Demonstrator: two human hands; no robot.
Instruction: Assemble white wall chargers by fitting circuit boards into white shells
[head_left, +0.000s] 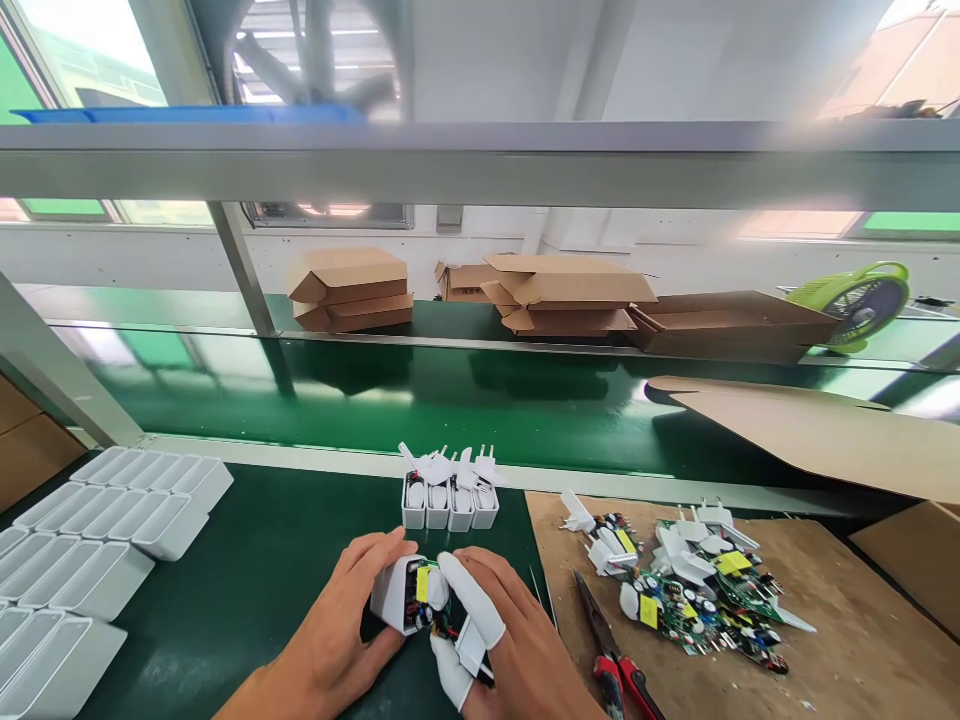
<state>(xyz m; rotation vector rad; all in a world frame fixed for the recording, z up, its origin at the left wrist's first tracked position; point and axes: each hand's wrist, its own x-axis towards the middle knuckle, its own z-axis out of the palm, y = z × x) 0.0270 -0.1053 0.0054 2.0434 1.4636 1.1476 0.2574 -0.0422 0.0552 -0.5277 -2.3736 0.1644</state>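
Observation:
My left hand (337, 625) is closed around a white plastic charger housing (387, 598), its open end turned to the right. At that opening sits a circuit board (421, 590) with a yellow-wrapped part, partly inside the housing. My right hand (517, 640), with white covers on thumb and forefinger, grips the board and a white plug piece (471, 645) beside it; the fingers hide part of both. Just beyond my hands stands a row of several white housings (450, 515) with boards inside and plug pieces lying on top.
Rows of white housings (105, 575) lie at the left. On a brown board (750, 600) at the right are a pile of circuit boards (697, 580) and red-handled pliers (611, 650). Behind run a green conveyor belt (450, 400), cardboard boxes (570, 285) and a green fan (855, 305).

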